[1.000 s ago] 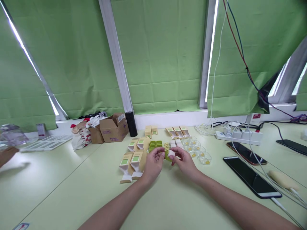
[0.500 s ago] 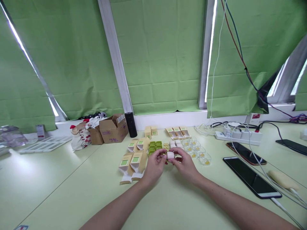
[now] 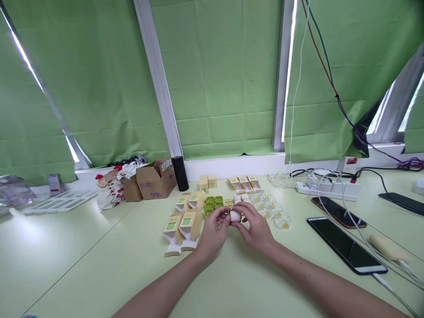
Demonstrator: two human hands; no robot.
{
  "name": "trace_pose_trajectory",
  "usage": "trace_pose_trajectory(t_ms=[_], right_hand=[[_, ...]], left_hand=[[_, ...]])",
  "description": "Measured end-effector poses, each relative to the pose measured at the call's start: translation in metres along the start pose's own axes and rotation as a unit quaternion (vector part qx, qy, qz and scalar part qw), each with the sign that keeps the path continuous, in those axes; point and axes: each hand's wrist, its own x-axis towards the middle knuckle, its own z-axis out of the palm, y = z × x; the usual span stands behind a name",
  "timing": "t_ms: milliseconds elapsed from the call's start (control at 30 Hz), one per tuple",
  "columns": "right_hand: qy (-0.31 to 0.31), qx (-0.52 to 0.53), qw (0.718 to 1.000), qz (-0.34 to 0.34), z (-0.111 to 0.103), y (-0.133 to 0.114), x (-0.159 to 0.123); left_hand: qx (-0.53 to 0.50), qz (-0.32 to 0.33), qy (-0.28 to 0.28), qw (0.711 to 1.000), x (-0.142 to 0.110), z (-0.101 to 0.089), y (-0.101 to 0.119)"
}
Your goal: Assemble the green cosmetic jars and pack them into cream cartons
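Note:
Between my two hands, over the near middle of the table, is a small pale pinkish-white block with a dark green edge showing round it, like a small green cup. My left hand is closed on its left side with thumb and forefinger. On the right side, my right hand pinches it with thumb and fingertips. Just beyond lie several small green square cups, small yellow pieces and more whitish blocks, partly hidden by my hands. Clear plastic cups with yellow centres stand to the right.
Open card boxes with green labels lie left of my hands, others at the back. A cardboard carton and a black cylinder stand back left. Phones, cables and a power strip are at right.
The block has tilted slightly in my fingers, and more of the dark green edge shows round it. My right hand has shifted a little over the whitish blocks behind.

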Motion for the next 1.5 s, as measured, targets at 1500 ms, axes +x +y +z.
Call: trace_pose_trajectory(t_ms=[1500], right_hand=[[-0.074, 0.017, 0.988, -0.138, -0.012, -0.005, 0.002]], left_hand=[[0.196, 0.122, -0.066, 0.971, 0.003, -0.015, 0.008]])
